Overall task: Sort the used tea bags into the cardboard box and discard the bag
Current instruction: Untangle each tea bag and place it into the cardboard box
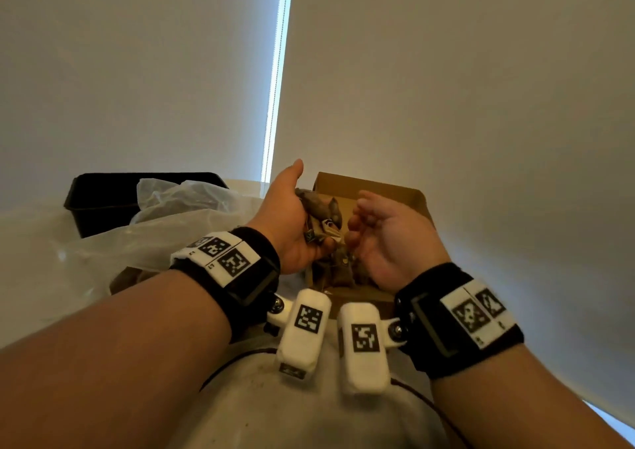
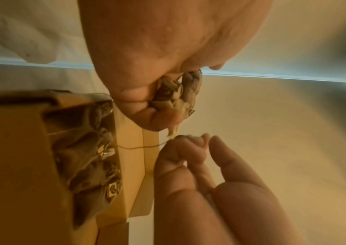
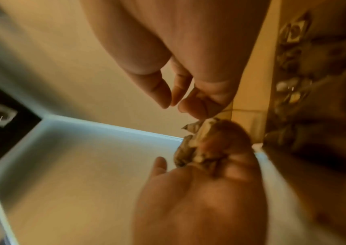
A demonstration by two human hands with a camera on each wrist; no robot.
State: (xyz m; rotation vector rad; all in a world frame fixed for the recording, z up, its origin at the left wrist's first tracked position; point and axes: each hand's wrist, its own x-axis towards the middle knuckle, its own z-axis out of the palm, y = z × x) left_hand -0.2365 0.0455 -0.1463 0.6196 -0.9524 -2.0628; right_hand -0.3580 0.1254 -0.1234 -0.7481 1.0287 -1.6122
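Observation:
My left hand (image 1: pixel 292 218) is raised, palm up, over the near end of the open cardboard box (image 1: pixel 374 187) and grips a clump of brown used tea bags (image 1: pixel 321 209). The same clump (image 2: pixel 176 97) shows wedged under its curled fingers in the left wrist view. Just right of it, my right hand (image 1: pixel 357 228) has its fingertips (image 2: pixel 185 140) pinched on a small greyish bit of tea bag. A thin string (image 2: pixel 138 146) runs from that bit down toward the box (image 2: pixel 130 165). Several more tea bags (image 2: pixel 88 149) lie inside the box.
A crumpled clear plastic bag (image 1: pixel 165 221) lies on the white surface to the left, with brown matter showing through near my left forearm. Behind it stands a black bin (image 1: pixel 99 194). White blinds rise close behind the box.

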